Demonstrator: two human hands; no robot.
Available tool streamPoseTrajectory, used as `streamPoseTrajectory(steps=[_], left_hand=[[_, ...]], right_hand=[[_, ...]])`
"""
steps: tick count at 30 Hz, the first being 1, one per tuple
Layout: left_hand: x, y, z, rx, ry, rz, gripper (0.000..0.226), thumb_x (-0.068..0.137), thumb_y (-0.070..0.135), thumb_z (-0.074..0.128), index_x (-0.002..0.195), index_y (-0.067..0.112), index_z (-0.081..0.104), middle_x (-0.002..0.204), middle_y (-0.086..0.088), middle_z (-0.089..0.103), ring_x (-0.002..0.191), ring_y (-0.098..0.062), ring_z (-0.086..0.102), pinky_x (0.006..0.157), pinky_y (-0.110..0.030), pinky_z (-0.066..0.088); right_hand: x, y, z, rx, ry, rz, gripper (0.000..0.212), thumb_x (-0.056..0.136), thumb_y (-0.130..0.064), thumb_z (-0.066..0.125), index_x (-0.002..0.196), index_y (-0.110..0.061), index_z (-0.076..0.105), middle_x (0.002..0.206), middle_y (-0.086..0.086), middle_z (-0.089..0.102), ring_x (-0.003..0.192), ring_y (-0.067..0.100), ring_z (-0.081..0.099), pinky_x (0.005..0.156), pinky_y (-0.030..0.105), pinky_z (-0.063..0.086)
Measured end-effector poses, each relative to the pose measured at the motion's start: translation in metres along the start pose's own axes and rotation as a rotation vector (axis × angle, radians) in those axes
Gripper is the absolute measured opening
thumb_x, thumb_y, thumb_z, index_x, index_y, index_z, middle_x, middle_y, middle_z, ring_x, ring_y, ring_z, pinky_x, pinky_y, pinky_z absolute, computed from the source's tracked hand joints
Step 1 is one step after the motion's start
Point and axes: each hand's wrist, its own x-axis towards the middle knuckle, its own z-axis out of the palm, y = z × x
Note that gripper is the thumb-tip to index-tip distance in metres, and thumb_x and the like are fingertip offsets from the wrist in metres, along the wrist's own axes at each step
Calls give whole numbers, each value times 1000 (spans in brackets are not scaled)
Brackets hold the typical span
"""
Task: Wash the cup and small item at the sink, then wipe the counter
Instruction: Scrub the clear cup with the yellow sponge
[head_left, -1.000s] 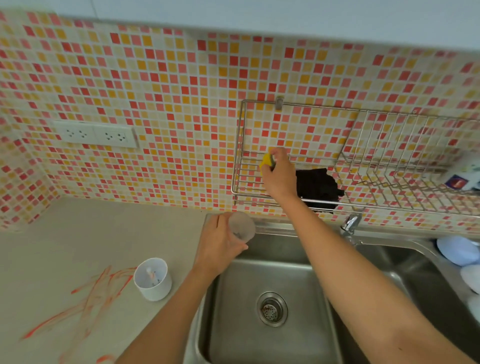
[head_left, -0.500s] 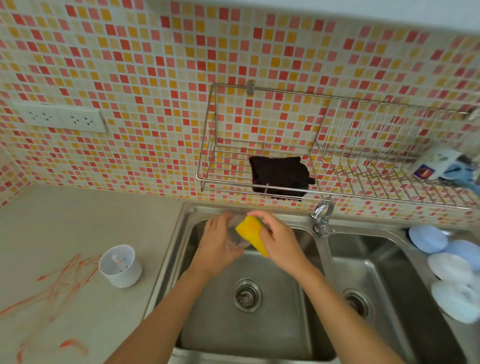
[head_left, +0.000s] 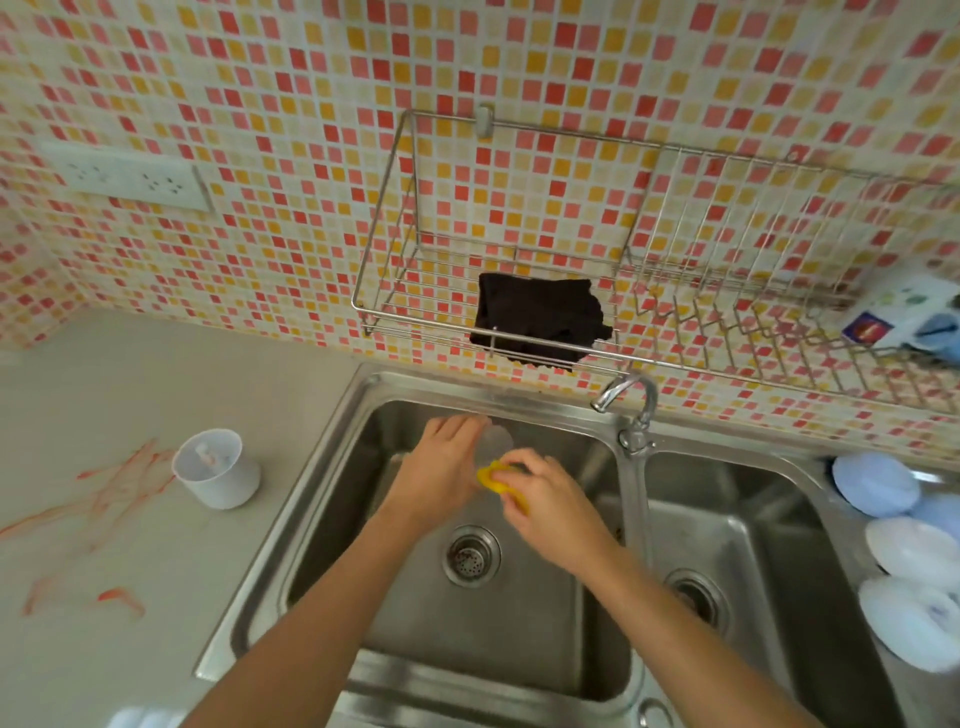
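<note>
Over the left basin of the steel sink (head_left: 332, 493), my left hand (head_left: 441, 467) grips a clear plastic cup (head_left: 496, 444), which shows only partly behind the fingers. My right hand (head_left: 556, 509) holds a yellow sponge (head_left: 493, 478) pressed against the cup. A white cup (head_left: 215, 470) with a small item inside stands on the counter (head_left: 130, 374) left of the sink. Orange-red smears (head_left: 104, 499) mark the counter around and in front of it.
A faucet (head_left: 631, 402) stands between the two basins. A wire rack (head_left: 649, 291) on the tiled wall holds a black cloth (head_left: 537, 319) and a packet (head_left: 904, 312) at its right end. Blue and white round items (head_left: 904, 551) lie right of the sink. A wall socket (head_left: 130, 176) is at the upper left.
My right hand took the yellow sponge from the rack down to the cup over the basin and now presses it to the cup. The view has shifted to the right and down.
</note>
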Motion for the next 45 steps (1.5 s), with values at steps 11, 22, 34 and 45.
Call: streamPoseTrajectory(steps=[11,22,34,45], left_hand=[[16,23,11,48,20,47,65,72,16,73,132,9,49,128,-5,54,117,-25,46,98,-19,24],[21,27,10,6,-129,56,68,71,18,71,134,10,46,131,-2,53,122,-22,48,99,-21,24],[2,20,16,115,127,-123,90,62,47,76,137,11,41,136,-7,47,126,-26,42,102,-43,37],[5,-6,0,11,93,27,79,65,30,83,133,14,45,132,-2,52,120,-22,47,102,-28,35]], right_hand=[[-10,21,5,342,60,181,26,87,-9,60,110,-16,70,115,-8,59,99,11,58,90,28,48],[-6,47,-2,-275,79,-159,33,69,-26,74,101,-20,68,114,-4,62,90,23,56,69,36,51],[13,12,-14,-79,201,-36,17,88,-27,64,102,-18,69,102,-6,69,88,18,57,69,31,55],[11,6,-19,73,23,-106,44,85,-2,64,125,-21,62,118,-7,67,94,18,51,81,23,50]])
